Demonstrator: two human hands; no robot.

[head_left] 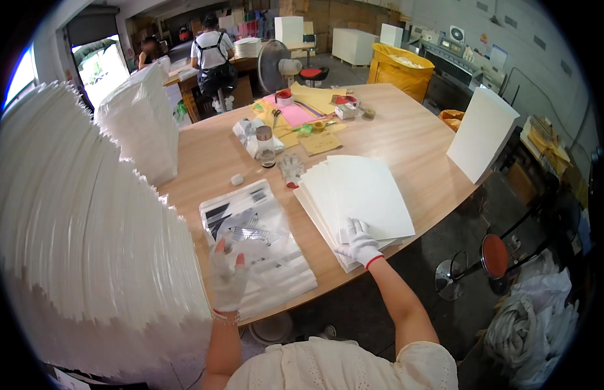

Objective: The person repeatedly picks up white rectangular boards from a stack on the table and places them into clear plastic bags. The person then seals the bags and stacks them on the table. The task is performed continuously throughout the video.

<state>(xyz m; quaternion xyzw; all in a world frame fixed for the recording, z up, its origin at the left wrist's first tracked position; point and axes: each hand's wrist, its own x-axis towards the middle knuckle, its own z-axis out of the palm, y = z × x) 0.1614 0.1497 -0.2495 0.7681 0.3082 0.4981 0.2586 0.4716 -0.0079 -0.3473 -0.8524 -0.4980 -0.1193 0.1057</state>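
Note:
My left hand (228, 279) wears a white glove with bare fingertips. Its fingers are apart over a clear plastic bag (286, 276) with dark and silvery printing, at the front left of the table; it seems to grip nothing. My right hand (362, 246), in a white glove with a red cuff, lies with outstretched fingers on the near edge of a stack of white sheets (370, 192). The sheets are slightly fanned toward the left. Beyond the bag, a spare glove (291, 169) rests beside the stack.
A tall pile of white plastic-edged material (74, 214) walls off the left side. On the wooden table (412, 130) stand a glass jar (265, 148), scissors (275, 116) and a white block (484, 133). A red stool (494, 255) is at right; a person (212, 52) works behind.

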